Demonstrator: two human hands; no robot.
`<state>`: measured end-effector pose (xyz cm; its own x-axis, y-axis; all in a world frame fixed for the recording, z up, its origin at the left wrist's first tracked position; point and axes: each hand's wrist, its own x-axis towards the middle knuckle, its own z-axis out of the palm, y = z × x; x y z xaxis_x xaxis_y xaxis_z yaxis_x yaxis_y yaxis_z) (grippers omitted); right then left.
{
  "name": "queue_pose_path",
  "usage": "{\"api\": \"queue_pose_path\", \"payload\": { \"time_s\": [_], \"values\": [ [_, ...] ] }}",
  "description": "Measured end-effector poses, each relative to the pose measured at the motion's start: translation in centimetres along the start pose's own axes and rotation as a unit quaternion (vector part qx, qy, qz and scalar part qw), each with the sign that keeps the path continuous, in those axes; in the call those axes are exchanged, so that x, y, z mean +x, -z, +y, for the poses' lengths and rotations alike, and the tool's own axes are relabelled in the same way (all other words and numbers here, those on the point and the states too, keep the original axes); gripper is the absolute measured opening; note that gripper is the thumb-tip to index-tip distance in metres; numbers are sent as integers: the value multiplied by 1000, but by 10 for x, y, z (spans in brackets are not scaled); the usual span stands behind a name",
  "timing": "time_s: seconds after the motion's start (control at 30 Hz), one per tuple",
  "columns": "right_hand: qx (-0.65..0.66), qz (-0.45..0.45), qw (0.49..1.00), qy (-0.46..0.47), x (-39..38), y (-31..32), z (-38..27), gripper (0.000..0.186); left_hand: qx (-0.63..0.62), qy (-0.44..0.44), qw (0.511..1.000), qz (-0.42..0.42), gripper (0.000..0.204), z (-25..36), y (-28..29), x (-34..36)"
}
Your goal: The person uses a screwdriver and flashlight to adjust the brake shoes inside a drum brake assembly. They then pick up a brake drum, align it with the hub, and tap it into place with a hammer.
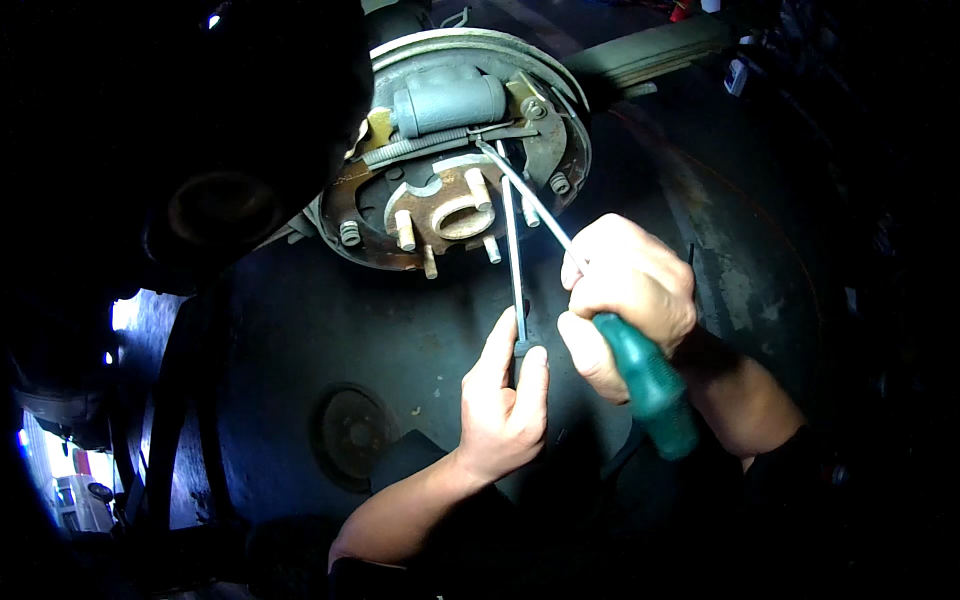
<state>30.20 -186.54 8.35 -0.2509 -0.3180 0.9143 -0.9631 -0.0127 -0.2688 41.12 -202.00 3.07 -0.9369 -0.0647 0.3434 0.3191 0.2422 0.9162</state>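
Note:
A drum brake assembly (540, 150) with its drum off shows a grey cylinder (449, 105), a coil spring (415, 147) beneath it and a rusty hub (430, 215) with protruding studs. My left hand (500, 400) grips a long, slim metal tool (516, 270), its handle mostly hidden by the fingers, its upper end up among the parts below the cylinder. My right hand (625, 295) is closed around a green-handled screwdriver (650, 395), whose shaft crosses in front of the other tool, the tip at the right end of the spring.
A large dark shape (230, 110) fills the upper left. A metal beam (650, 55) extends rightward behind the brake, near a small white container (735, 75). A round dark object (352, 435) lies below on the floor. Bright openings show at far left.

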Motion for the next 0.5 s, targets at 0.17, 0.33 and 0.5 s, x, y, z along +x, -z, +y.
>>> {"api": "queue_pose_path", "payload": {
  "time_s": [0.17,0.33,0.5],
  "values": [
    [2,-8,998,-60,33,17,-12,11,14,-30,999,12,45,3,-1,2],
    [14,26,999,-40,19,9,-9,11,16,-29,999,5,44,2,-1,3],
    [5,21,1000,-7,-2,-2,-3,9,-22,30,999,4,44,3,-2,0]
  ]
}}
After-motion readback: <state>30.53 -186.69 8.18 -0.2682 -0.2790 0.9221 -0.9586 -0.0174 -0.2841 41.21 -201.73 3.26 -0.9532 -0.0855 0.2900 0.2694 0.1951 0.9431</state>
